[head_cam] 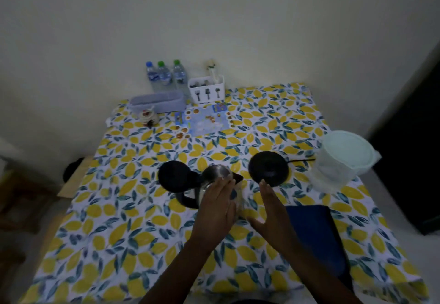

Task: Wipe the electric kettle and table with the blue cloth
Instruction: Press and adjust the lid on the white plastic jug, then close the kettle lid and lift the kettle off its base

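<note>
The steel electric kettle (215,175) stands mid-table with its black lid (176,177) flipped open to the left. My left hand (217,205) lies flat against the kettle's front side, fingers together and straight. Just right of the kettle, my right hand (272,213) hovers with its fingers spread and nothing in it. The dark blue cloth (316,234) lies flat on the lemon-print table (114,220), partly under my right forearm. The kettle's round black base (269,168) sits apart, to the right behind my right hand.
A translucent lidded container (342,158) stands at the right edge, the base's cord (301,160) running toward it. At the back are three water bottles (164,75), a white cutlery holder (207,89), a grey tray (157,101), a small mug (148,116) and a blue mat (202,120).
</note>
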The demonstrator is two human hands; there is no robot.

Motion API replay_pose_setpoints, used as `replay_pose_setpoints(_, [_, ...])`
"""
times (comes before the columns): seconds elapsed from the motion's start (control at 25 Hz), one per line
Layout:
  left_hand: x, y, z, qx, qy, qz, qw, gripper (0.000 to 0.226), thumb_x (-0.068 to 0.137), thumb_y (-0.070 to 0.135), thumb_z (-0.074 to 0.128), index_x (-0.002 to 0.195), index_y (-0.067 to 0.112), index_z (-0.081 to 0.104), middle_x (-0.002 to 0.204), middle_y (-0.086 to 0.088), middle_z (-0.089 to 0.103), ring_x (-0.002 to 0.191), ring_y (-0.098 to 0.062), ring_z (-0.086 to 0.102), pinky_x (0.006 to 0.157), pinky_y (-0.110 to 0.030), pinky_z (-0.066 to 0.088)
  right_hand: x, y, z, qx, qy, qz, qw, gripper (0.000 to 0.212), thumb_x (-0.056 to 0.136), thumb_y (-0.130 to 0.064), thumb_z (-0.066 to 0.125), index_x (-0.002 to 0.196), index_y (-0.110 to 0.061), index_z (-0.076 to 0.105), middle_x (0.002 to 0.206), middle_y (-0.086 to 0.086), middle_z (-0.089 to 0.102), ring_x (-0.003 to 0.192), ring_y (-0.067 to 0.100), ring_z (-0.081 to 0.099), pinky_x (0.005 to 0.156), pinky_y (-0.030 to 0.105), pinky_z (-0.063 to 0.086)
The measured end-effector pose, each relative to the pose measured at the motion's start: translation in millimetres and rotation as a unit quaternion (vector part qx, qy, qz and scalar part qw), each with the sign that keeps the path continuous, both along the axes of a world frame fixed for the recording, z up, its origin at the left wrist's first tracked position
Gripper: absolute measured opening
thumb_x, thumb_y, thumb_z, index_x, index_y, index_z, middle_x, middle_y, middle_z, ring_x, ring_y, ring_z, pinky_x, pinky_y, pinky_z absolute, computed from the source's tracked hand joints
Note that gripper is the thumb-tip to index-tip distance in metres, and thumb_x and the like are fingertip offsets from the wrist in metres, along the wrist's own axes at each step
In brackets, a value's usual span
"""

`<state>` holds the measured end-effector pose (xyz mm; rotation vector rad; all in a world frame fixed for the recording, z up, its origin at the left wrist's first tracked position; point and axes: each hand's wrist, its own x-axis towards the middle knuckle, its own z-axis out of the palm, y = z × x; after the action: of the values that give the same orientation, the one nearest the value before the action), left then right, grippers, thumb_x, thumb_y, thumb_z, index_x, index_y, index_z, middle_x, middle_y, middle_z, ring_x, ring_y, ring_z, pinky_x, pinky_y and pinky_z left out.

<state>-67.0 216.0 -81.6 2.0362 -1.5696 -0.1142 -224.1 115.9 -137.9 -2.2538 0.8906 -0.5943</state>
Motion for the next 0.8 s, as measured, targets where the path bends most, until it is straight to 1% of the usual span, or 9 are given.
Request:
replay_pose_setpoints(0.08, [22,22,12,-0.047,-0.006,0.039,0.998,0.045,0.098,0.032,0.041,0.141,0.015,0.041,0.151,-0.003,0.037,0.144,-0.016,0.019,0.116,-0.042,0.029,28,16,1,0.006,-0.008,0.02,1.0,0.099,0.079,-0.052,0.066,0.15,-0.019,0.005,0.159,0.002,0.007,0.145,0.009,0.003,0.115,0.033,0.018])
replay_pose_setpoints(0.16, [47,39,18,-0.084,-0.017,0.095,0.992,0.046,0.097,0.03,0.043,0.14,0.013,0.042,0.152,-0.006,0.034,0.146,-0.017,0.014,0.117,-0.039,0.024,51,26,-2,-0.002,-0.013,0.007,1.0,0.102,0.077,-0.043,0.072,0.148,-0.016,0.004,0.158,0.007,0.008,0.145,0.016,0.008,0.115,0.039,0.023])
replay_pose_setpoints(0.24, [70,49,22,-0.095,-0.002,0.169,0.981,0.052,0.097,0.026,0.05,0.144,0.01,0.034,0.156,-0.01,0.024,0.147,-0.022,0.01,0.116,-0.036,0.018,66,28,-1,0.002,-0.007,-0.026,1.0,0.109,0.075,-0.036,0.077,0.148,-0.016,-0.001,0.158,0.008,0.009,0.145,0.02,0.011,0.114,0.041,0.028])
replay_pose_setpoints(0.32, [83,55,24,-0.081,0.055,0.202,0.974,0.065,0.095,0.025,0.054,0.148,0.007,0.02,0.159,-0.013,0.014,0.147,-0.026,0.01,0.114,-0.033,0.018,75,26,0,-0.007,0.018,-0.05,0.999,0.114,0.073,-0.038,0.079,0.148,-0.016,-0.004,0.158,0.008,0.008,0.145,0.021,0.01,0.113,0.042,0.03])
replay_pose_setpoints(0.4, [90,56,23,-0.06,0.145,0.183,0.97,0.071,0.096,0.027,0.053,0.15,0.01,0.01,0.16,-0.009,0.01,0.147,-0.023,0.012,0.113,-0.024,0.02,79,24,-1,-0.022,0.04,-0.059,0.997,0.117,0.071,-0.04,0.079,0.149,-0.016,-0.004,0.158,0.005,0.005,0.145,0.02,0.008,0.111,0.043,0.033])
replay_pose_setpoints(0.48, [94,55,25,-0.07,0.171,0.147,0.972,0.07,0.095,0.027,0.054,0.15,0.016,0.013,0.16,-0.004,0.014,0.146,-0.018,0.016,0.108,-0.017,0.021,79,22,-5,-0.035,0.053,-0.06,0.996,0.116,0.07,-0.042,0.079,0.149,-0.014,-0.001,0.158,0.003,0.002,0.145,0.021,0.009,0.11,0.041,0.035])
replay_pose_setpoints(0.64, [94,32,36,-0.113,0.13,0.048,0.984,0.064,0.091,0.023,0.063,0.146,0.021,0.03,0.153,0.002,0.031,0.14,-0.01,0.025,0.112,-0.025,0.026,78,21,-5,-0.032,0.045,-0.065,0.996,0.115,0.068,-0.04,0.079,0.149,-0.014,0.003,0.158,0.003,0.004,0.144,0.019,0.012,0.109,0.039,0.036])
replay_pose_setpoints(0.72, [87,14,39,-0.093,0.084,-0.021,0.992,0.063,0.091,0.023,0.063,0.145,0.022,0.03,0.151,0.003,0.033,0.14,-0.01,0.024,0.115,-0.025,0.023,76,21,-6,-0.04,0.034,-0.055,0.997,0.113,0.069,-0.04,0.077,0.149,-0.017,0.001,0.158,0.005,0.006,0.144,0.019,0.014,0.109,0.039,0.036])
replay_pose_setpoints(0.8, [79,-4,37,-0.039,0.029,-0.084,0.995,0.062,0.092,0.029,0.058,0.146,0.022,0.029,0.154,0.001,0.03,0.144,-0.016,0.02,0.119,-0.034,0.018,73,18,-9,-0.046,0.028,-0.047,0.997,0.111,0.07,-0.042,0.076,0.15,-0.015,0.003,0.159,0.005,0.009,0.145,0.019,0.016,0.11,0.04,0.036])
